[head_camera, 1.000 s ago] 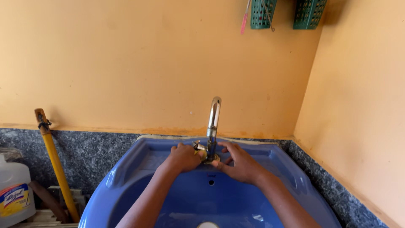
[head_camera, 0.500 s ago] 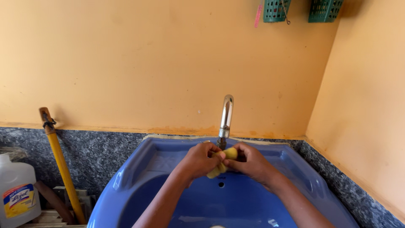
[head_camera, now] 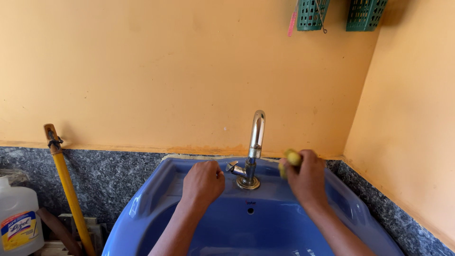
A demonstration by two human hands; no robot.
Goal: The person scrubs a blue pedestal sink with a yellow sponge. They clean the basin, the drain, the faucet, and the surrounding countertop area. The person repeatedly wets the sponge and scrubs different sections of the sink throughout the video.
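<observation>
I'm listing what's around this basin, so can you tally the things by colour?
Blue: 1, the basin
Yellow: 2, the sponge in the right hand, and the stick
Green: 2, baskets
Silver: 1, the tap
White: 1, the jug
Total: 7

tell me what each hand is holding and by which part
The right hand grips a yellow sponge around its lower part; only its top shows above the fingers. The left hand is a loose fist on the blue sink, apparently holding nothing.
</observation>
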